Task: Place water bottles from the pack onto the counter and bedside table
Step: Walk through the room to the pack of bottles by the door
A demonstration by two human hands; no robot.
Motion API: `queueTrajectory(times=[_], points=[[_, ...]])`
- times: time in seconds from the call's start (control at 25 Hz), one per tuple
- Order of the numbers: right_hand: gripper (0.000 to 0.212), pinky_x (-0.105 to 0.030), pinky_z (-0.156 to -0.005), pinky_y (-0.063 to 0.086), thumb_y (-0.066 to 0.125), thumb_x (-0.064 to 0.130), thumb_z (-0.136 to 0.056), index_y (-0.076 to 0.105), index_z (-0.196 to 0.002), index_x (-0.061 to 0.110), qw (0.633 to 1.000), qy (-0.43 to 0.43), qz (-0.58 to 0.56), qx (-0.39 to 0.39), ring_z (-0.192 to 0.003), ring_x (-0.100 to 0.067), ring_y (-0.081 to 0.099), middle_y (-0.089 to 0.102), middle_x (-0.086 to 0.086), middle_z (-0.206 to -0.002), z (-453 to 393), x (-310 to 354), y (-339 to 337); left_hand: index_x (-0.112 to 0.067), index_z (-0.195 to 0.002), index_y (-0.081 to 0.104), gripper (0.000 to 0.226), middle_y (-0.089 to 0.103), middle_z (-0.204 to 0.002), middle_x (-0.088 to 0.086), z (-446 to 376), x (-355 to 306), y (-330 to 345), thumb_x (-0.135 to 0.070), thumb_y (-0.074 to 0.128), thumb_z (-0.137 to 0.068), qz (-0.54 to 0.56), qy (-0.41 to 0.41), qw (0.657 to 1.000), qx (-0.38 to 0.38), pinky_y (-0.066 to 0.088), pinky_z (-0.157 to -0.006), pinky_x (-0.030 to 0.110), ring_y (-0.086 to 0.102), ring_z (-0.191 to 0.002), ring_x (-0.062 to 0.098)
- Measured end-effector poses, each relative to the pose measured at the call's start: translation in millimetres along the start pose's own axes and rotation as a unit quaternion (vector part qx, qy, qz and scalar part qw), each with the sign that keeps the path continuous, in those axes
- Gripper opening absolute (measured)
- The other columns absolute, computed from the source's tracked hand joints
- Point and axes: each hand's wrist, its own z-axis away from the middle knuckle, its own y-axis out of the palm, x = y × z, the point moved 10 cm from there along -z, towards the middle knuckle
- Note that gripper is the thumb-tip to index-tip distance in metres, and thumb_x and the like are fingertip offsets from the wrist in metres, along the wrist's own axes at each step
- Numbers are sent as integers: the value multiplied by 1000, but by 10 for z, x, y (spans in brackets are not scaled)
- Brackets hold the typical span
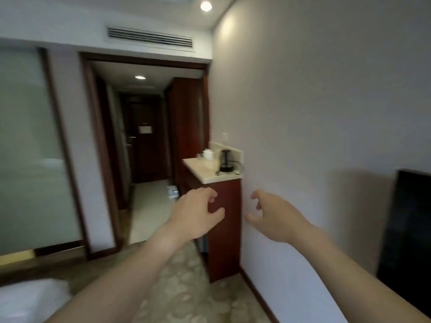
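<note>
A cream stone counter (205, 173) tops a red-brown cabinet against the right wall, ahead of me. On the floor to its left, in the hallway, lies a pack of water bottles (173, 191), small and partly hidden behind my left hand. My left hand (198, 213) and my right hand (272, 213) are both stretched forward in the air, fingers curled loosely apart, holding nothing. Both are well short of the pack and below the counter top. No bedside table is in view.
A black kettle (225, 161) and white cups (208, 154) stand on the counter. A dark TV screen (405, 229) hangs on the right wall. A frosted glass panel (25, 150) fills the left. A white bed corner (30, 299) sits at lower left. The hallway leads to a dark door (144, 141).
</note>
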Motion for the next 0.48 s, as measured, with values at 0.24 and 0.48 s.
queueTrajectory(times=[0.24, 0.48], points=[[58, -37, -89, 50, 57, 47, -91, 40, -139, 20, 988, -124, -68, 65, -104, -20, 59, 60, -2, -120, -243, 1095, 587, -27, -127, 56, 49, 63, -118, -12, 750, 1183, -761, -50, 59, -84, -67, -137, 988, -23, 50, -93, 36, 58, -111, 13], [61, -28, -79, 45, 56, 52, -90, 40, -141, 23, 980, -168, -76, 76, -98, -12, 57, 60, 2, -120, -701, 1808, 1078, -26, -132, 54, 49, 61, -121, -12, 853, 1973, -1050, -48, 59, -88, -66, -162, 983, -49, 51, -92, 30, 57, -108, 9]])
